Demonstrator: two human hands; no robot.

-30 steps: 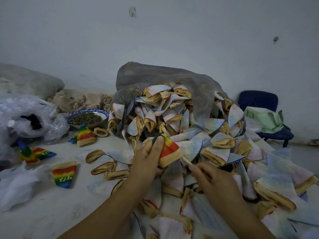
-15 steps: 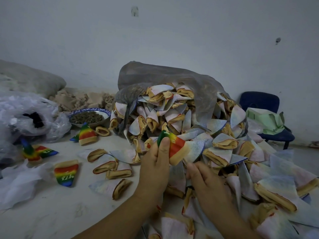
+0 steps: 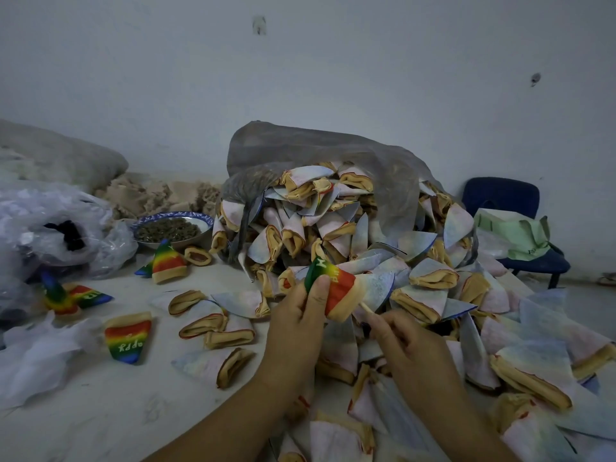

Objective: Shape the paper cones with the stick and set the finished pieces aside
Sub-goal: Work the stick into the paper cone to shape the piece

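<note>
Holding a rainbow cone [image 3: 336, 288] up at the centre of the frame, my left hand [image 3: 300, 315] grips it with the thumb laid across the green tip and the other fingers wrapped behind. The cone tilts so that its tan rim faces the lower right. The stick [image 3: 366, 307] goes into that rim, and only a short pale length of it shows between the rim and my right hand [image 3: 403, 338]. My right hand sits just below and right of the cone, its fingers curled and pinching the stick.

Behind and to the right of both hands is a heap of pale cones [image 3: 333, 228] with folded tan rims. They spill out of a grey plastic bag [image 3: 300, 145] in the middle of the frame and run down to the lower right corner. A few more of them lie loose on the pale surface [image 3: 83, 411] just left of my left wrist.

Other rainbow pieces lie well apart from the heap on the left side. One stands upright [image 3: 166, 261] near a blue-rimmed bowl [image 3: 173, 215] of dark bits. One lies flat [image 3: 128, 338] at lower left, with letters on it. Two more [image 3: 76, 296] lie touching each other at the far left, beside a crumpled clear plastic bag [image 3: 50, 221].

At the right edge, against the white wall [image 3: 300, 61], a blue chair [image 3: 500, 195] carries a green bag [image 3: 513, 235].
</note>
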